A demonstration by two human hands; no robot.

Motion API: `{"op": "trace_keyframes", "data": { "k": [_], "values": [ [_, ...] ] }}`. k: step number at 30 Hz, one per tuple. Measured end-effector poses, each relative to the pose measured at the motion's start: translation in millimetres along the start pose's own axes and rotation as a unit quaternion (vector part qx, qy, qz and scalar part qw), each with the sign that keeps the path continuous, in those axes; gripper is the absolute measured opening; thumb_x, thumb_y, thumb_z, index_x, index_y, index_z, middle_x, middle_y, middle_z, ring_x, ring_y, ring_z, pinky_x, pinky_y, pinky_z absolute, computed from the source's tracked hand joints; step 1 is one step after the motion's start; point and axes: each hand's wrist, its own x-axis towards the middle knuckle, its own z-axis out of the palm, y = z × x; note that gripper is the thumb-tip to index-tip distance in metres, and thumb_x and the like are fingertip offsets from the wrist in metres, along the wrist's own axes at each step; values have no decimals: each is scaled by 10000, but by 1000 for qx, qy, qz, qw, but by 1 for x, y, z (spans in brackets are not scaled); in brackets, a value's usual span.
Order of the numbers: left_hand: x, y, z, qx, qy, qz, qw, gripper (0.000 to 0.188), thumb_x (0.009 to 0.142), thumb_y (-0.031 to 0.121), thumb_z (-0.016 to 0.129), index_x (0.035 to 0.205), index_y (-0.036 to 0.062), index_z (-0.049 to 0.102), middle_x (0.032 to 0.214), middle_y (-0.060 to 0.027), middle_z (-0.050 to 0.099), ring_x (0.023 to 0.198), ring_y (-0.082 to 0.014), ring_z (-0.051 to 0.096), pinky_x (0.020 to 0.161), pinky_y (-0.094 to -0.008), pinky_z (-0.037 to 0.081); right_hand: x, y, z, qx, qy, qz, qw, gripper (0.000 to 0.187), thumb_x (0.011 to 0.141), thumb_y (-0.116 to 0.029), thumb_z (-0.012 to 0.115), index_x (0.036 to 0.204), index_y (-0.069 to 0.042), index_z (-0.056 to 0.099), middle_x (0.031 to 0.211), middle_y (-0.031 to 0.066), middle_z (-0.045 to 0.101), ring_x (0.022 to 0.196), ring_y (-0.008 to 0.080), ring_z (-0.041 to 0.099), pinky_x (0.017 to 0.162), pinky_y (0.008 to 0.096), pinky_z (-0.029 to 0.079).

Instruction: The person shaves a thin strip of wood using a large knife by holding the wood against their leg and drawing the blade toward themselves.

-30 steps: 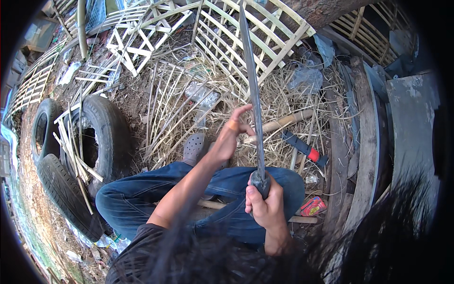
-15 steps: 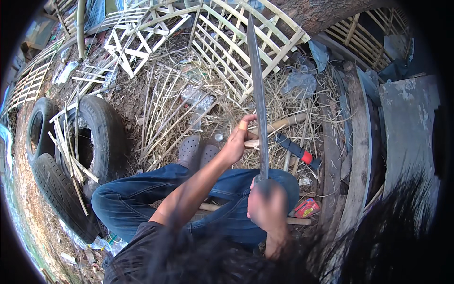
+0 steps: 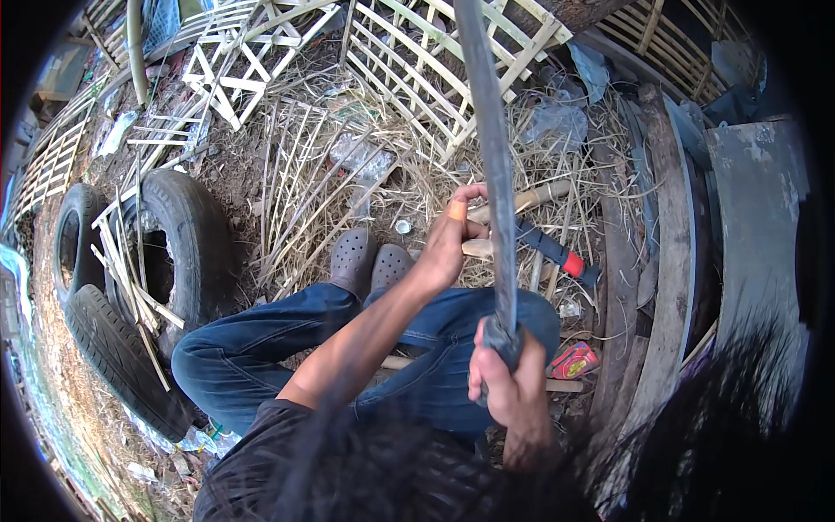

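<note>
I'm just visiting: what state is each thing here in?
Long knife, raised, blade bare
Right hand, closed on the long knife
Left hand, fingers bent, grip unclear
Pale wood piece, partly hidden
Sandals, worn
Black-and-red object, lying down
Red packet, lying down
Clear plastic, crumpled
Large tyre, thin strips across its hole

Lg knife (image 3: 494, 148) in R fingers (image 3: 497, 376)
</note>
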Motion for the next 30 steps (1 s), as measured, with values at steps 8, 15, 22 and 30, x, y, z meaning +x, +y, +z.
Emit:
{"op": "trace_keyframes", "data": {
  "k": [8,15,22,30],
  "values": [
    [5,-6,0,-14,20,-31,999,615,969,568,155,1283,112,422,508,21,378,481,-78,315,503,-238,246,-1,-6,2,0,15,8,1000,217,890,-201,611,889,-10,506,602,10,520,477,64,513,436,216,428],
    [13,-26,-9,9,-6,-19,1000,690,942,629,187,1289,78,414,494,27,349,452,-78,293,478,-240,231,8,14,1,-8,40,24,999,201,869,-186,631,889,-19,520,580,0,529,462,65,518,428,225,419],
    [5,-12,-17,46,-44,-52,997,844,874,737,138,1316,85,441,468,31,352,402,-64,251,446,-239,179,4,26,1,-69,16,26,997,262,843,-229,666,912,-13,537,615,57,560,566,122,559,525,293,432],
    [5,-16,-27,114,-98,-41,988,680,955,559,170,1147,63,593,964,-57,607,749,-119,496,731,-292,407,1,22,-6,-96,-14,26,995,298,826,-250,689,924,-10,543,659,63,590,583,125,575,561,296,466]
  ]
}}
